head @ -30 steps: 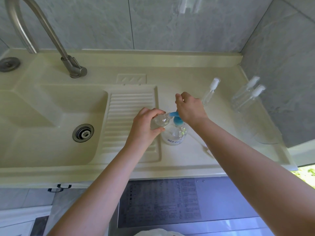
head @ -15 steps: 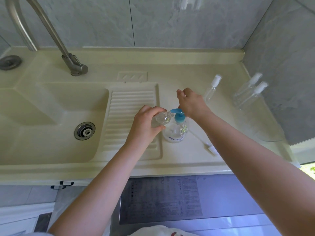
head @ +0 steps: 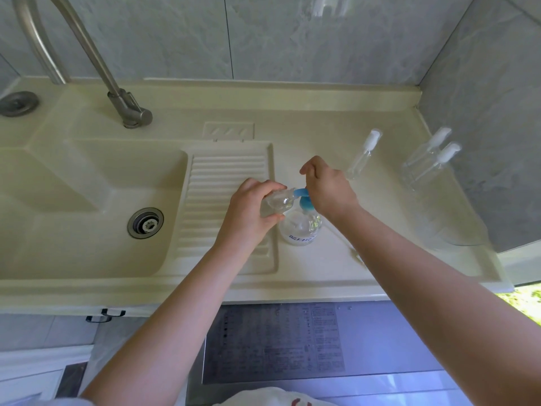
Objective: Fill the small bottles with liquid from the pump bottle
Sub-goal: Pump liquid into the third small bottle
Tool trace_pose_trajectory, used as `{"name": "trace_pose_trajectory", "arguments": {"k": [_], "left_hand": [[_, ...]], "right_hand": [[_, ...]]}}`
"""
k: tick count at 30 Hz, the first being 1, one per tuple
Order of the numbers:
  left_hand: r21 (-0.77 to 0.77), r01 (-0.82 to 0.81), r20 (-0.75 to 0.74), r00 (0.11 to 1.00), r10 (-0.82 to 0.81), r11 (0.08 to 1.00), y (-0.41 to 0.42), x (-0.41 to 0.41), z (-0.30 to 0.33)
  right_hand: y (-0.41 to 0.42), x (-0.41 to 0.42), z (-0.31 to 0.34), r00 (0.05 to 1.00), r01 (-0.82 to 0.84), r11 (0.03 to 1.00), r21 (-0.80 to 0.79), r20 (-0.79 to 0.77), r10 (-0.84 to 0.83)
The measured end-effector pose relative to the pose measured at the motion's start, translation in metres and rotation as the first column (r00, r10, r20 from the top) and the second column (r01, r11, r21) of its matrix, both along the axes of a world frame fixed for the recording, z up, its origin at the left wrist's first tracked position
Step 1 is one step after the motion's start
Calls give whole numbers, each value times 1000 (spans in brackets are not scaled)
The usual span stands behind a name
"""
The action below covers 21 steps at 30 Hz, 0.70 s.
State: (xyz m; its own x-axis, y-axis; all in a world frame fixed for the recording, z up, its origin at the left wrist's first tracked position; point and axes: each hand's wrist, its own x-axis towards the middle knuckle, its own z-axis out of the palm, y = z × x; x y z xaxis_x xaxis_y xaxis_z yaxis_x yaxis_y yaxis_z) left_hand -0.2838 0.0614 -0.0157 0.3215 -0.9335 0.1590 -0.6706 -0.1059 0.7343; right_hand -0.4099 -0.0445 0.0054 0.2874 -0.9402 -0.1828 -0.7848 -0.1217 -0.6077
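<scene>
My two bare forearms reach forward over the pale cream counter (head: pixel 336 276). My left hand (head: pixel 248 212) is wrapped around a small clear plastic bottle (head: pixel 275 204), tilted so its open mouth meets the blue spout. My right hand (head: pixel 329 190) rests on top of the blue pump head (head: pixel 304 200) of the round clear pump bottle (head: pixel 300 228), fingers curled; I cannot tell how firmly it presses. The pump bottle stands on the counter just right of the ribbed drainboard (head: pixel 228 200). Farther back, three slim clear spray bottles with white caps (head: pixel 430 162) stand near the grey tiled wall (head: pixel 483 112). If the mouth slips off the spout, I judge liquid would spill onto the counter; a hard press might tip the pump bottle.
</scene>
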Motion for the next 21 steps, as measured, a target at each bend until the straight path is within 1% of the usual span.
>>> {"name": "trace_pose_trajectory", "arguments": {"k": [3,9,13,18,21], "left_hand": [[19,5,5,1000,-5,1000,0,0,-2],[3,-5,1,1000,5,1000,2,-1,-1],[-2,-10,2,1000,10,1000,3,0,0],[19,-7,-7,1000,7,1000,3,0,-2],[19,-4,-4,1000,4,1000,3,0,-2]], "right_hand": [[2,1,0,1000,19,1000,-15,-19,-19],[-1,-3,4,997,40,998,58,67,-44],[1,-1,2,999,18,1000,5,37,-18],[7,3,0,996,91,994,-61,4,-91],[5,0,-1,996,85,996,-31,36,-84]]}}
